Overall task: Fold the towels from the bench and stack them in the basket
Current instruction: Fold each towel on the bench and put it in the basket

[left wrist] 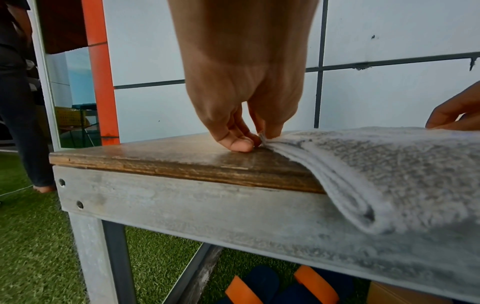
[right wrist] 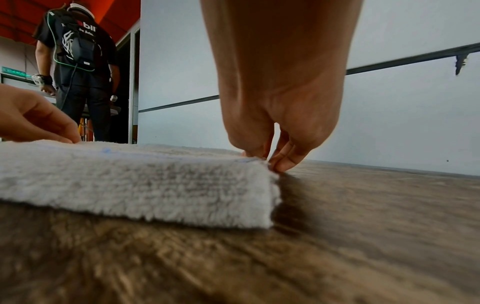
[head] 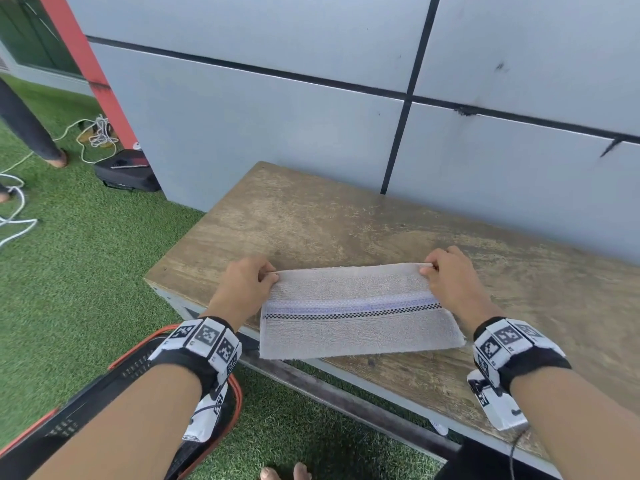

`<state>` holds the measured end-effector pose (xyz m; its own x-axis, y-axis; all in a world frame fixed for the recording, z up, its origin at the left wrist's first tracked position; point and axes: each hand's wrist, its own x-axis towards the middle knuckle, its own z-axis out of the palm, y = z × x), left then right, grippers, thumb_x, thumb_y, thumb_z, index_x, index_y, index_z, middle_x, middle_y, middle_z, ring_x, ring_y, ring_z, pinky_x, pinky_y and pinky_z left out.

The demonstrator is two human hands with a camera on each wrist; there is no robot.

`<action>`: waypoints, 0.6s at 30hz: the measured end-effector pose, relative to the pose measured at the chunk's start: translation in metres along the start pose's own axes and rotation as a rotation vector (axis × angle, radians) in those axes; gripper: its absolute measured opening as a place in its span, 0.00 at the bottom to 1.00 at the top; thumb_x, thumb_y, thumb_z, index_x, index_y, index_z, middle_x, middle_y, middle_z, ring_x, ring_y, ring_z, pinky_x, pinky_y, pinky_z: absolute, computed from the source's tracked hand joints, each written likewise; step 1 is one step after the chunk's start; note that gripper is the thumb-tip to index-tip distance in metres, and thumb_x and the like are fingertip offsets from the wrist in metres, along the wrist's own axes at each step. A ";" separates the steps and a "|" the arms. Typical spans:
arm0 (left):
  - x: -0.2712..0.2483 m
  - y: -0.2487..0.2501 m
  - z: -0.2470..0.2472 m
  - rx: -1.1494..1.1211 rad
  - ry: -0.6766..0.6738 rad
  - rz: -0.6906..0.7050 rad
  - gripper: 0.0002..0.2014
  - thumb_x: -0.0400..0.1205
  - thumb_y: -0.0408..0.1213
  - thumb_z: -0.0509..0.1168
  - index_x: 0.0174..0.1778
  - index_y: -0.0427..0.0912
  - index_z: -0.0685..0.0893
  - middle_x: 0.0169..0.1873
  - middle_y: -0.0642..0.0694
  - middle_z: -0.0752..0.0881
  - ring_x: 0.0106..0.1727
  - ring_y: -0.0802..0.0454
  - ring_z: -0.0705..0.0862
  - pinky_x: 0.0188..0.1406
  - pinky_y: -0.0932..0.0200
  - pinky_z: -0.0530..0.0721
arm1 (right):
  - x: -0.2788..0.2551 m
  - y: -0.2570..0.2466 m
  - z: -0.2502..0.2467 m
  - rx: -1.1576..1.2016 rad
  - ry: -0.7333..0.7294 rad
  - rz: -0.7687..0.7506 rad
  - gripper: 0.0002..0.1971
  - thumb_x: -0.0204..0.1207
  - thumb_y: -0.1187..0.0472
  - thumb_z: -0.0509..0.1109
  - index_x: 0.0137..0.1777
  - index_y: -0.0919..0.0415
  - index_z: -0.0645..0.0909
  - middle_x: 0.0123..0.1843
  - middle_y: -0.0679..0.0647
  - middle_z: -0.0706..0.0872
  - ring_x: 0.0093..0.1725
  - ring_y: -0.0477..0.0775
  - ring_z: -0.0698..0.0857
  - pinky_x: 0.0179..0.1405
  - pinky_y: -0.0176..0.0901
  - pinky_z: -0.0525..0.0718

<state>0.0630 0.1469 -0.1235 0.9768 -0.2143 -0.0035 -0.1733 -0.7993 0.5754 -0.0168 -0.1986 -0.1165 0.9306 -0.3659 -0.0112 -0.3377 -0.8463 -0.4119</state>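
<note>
Both hands pinch the folded towel's [head: 356,313] far corners, left hand [head: 242,289] and right hand [head: 450,282]. Its near left corner overhangs the table's [head: 311,216] near edge.

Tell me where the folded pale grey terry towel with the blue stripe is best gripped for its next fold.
Probably the two far corners, from above, as now: the left hand and right hand pinch the towel there. It lies flat on the wooden bench, near edge overhanging.

Basket [head: 145,362] (mostly behind the left forearm)
</note>
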 end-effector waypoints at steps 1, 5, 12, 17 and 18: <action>-0.001 0.001 -0.001 0.010 -0.009 -0.008 0.03 0.84 0.37 0.70 0.49 0.42 0.88 0.40 0.48 0.86 0.42 0.52 0.84 0.37 0.61 0.80 | -0.001 0.001 -0.002 -0.002 -0.003 -0.001 0.05 0.86 0.59 0.67 0.49 0.59 0.82 0.50 0.53 0.76 0.52 0.55 0.76 0.51 0.46 0.71; -0.003 0.008 -0.003 0.080 -0.022 -0.041 0.05 0.84 0.37 0.71 0.43 0.42 0.85 0.38 0.49 0.84 0.39 0.54 0.81 0.38 0.59 0.79 | -0.010 0.006 -0.007 -0.031 -0.013 -0.002 0.05 0.83 0.62 0.71 0.44 0.58 0.82 0.48 0.54 0.78 0.49 0.56 0.77 0.48 0.44 0.71; -0.019 0.022 0.000 0.329 -0.143 -0.046 0.13 0.87 0.41 0.65 0.39 0.38 0.85 0.32 0.43 0.86 0.33 0.45 0.86 0.37 0.50 0.89 | -0.036 0.008 -0.008 -0.143 -0.098 0.015 0.04 0.87 0.61 0.64 0.52 0.61 0.75 0.50 0.59 0.78 0.45 0.56 0.76 0.41 0.47 0.72; -0.028 0.042 -0.019 0.531 -0.182 0.025 0.08 0.84 0.40 0.64 0.44 0.42 0.84 0.36 0.47 0.85 0.35 0.49 0.86 0.40 0.50 0.90 | -0.044 0.000 -0.026 -0.208 -0.128 0.015 0.04 0.86 0.64 0.63 0.48 0.63 0.75 0.46 0.59 0.83 0.38 0.53 0.79 0.29 0.42 0.70; -0.025 0.048 -0.028 0.535 -0.142 0.051 0.07 0.84 0.39 0.64 0.44 0.42 0.84 0.36 0.47 0.85 0.35 0.48 0.86 0.37 0.52 0.89 | -0.041 -0.004 -0.036 -0.185 -0.082 0.004 0.04 0.85 0.65 0.63 0.48 0.63 0.75 0.47 0.59 0.83 0.39 0.54 0.79 0.31 0.43 0.71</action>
<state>0.0338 0.1295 -0.0733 0.9451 -0.3047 -0.1184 -0.2965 -0.9515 0.0819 -0.0589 -0.1941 -0.0819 0.9350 -0.3430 -0.0896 -0.3546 -0.9045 -0.2369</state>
